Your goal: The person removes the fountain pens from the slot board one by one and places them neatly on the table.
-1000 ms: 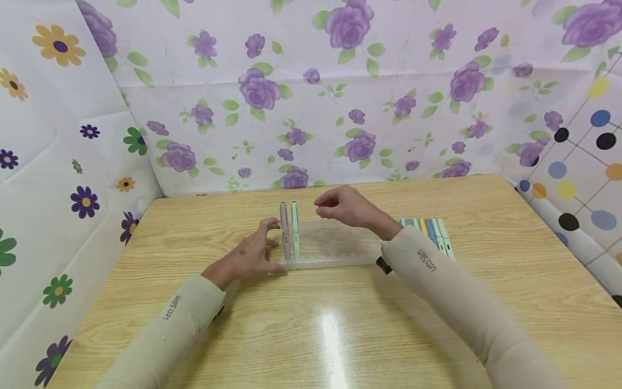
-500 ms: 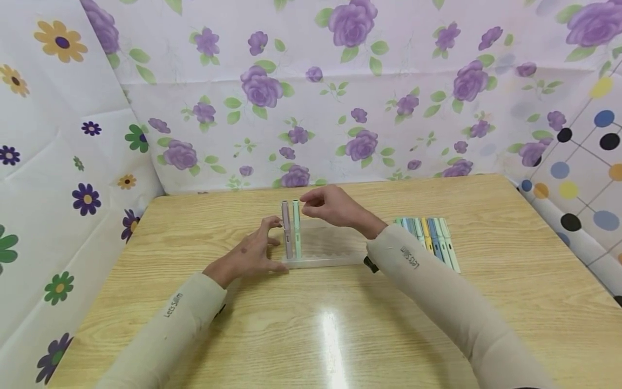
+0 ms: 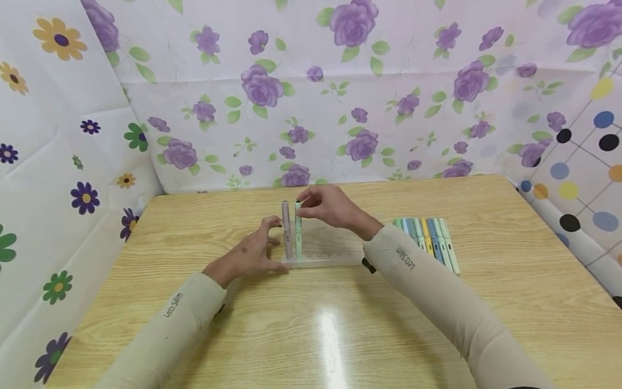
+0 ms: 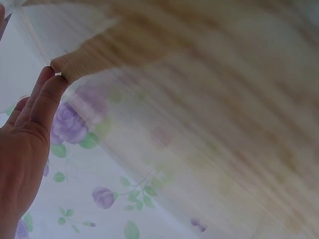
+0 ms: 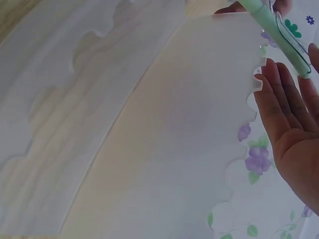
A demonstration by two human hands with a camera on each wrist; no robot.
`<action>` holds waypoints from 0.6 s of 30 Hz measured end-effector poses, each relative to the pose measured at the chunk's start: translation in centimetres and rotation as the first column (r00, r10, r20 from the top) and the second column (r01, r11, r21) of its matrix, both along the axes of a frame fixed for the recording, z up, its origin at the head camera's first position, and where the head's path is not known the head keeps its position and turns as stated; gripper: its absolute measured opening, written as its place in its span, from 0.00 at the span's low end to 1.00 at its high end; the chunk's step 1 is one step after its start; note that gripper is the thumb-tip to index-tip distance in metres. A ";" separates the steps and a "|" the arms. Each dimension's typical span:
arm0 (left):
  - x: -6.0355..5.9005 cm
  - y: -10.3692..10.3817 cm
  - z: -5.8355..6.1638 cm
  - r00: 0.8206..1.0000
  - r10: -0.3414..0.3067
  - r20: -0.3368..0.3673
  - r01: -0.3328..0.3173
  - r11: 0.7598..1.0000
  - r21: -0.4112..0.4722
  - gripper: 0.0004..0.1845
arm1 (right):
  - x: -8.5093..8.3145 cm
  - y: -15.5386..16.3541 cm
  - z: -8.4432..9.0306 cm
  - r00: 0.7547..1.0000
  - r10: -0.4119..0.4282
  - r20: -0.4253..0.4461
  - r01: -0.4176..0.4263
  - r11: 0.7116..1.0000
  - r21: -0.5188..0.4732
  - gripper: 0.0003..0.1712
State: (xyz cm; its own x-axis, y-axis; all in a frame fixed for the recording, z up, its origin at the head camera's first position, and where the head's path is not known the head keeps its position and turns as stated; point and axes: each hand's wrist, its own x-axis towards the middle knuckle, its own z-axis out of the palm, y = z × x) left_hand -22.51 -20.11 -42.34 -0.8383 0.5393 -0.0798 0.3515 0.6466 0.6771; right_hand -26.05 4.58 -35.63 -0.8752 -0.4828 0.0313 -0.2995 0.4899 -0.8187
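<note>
A clear plastic pen stand (image 3: 335, 261) with scalloped notches stands mid-table. A mauve pen (image 3: 287, 237) and a mint-green pen (image 3: 298, 237) are upright at its left end. My right hand (image 3: 335, 208) pinches the mint-green pen's top between thumb and index finger; in the right wrist view the other fingers of this hand (image 5: 294, 144) are extended beside the notched edge. My left hand (image 3: 250, 251) holds the stand's left end, thumb at the front and fingers behind. In the left wrist view the fingertips of this hand (image 4: 25, 159) touch the clear panel's edge.
Several pastel pens (image 3: 437, 243) lie side by side on the wooden table (image 3: 272, 329), right of the stand and partly behind my right sleeve. A flowered cloth (image 3: 330, 108) hangs at the table's back edge, with other patterned cloths at both sides.
My right hand has moved left to the mint-green pen and taken hold of its top. The pen's top leans slightly farther from the mauve one. My left hand has stayed at the stand's end.
</note>
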 end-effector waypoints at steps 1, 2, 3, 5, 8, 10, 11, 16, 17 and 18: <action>0.0 0.0 0.0 1.000 -0.002 -0.004 0.002 1.000 0.000 0.57 | 0.0 0.0 -0.1 1.000 0.000 0.008 0.000 1.000 -0.016 0.18; 0.0 0.0 0.0 1.000 -0.005 -0.005 0.005 1.000 0.000 0.56 | 0.1 0.0 -0.2 1.000 0.000 0.017 0.001 0.999 -0.034 0.18; 0.0 0.1 0.0 1.000 -0.009 -0.007 0.009 1.000 0.001 0.56 | 0.1 0.0 -0.3 1.000 0.002 0.028 -0.001 0.999 -0.050 0.18; -0.1 0.1 0.0 1.000 -0.017 -0.013 0.017 1.000 0.004 0.56 | 0.3 0.0 -0.5 0.999 0.005 0.042 -0.002 0.998 -0.070 0.18; -0.1 0.1 0.0 1.000 -0.022 -0.012 0.022 1.000 0.010 0.56 | 0.5 0.1 -0.6 0.999 0.004 0.044 -0.001 0.998 -0.067 0.17; -0.1 0.0 0.0 1.000 -0.021 -0.012 0.021 1.000 0.014 0.56 | 0.6 0.3 -0.5 1.000 0.001 0.028 0.000 0.999 -0.051 0.16; -0.1 0.0 0.1 1.000 -0.019 -0.010 0.019 1.000 0.016 0.56 | 0.6 0.5 -0.5 1.000 -0.001 0.017 0.002 0.999 -0.045 0.16; -0.1 0.0 0.0 1.000 -0.003 -0.007 0.003 1.000 0.007 0.57 | 0.6 1.5 -0.4 0.999 -0.023 -0.024 0.021 0.998 -0.061 0.15; -0.1 0.0 0.0 1.000 -0.001 -0.008 0.001 1.000 0.005 0.57 | 0.6 1.7 -0.4 0.999 -0.029 -0.030 0.027 0.997 -0.066 0.15; -0.1 0.0 -0.1 1.000 0.002 -0.009 -0.002 1.000 0.002 0.57 | 0.6 2.0 -0.3 0.999 -0.035 -0.036 0.032 0.997 -0.067 0.15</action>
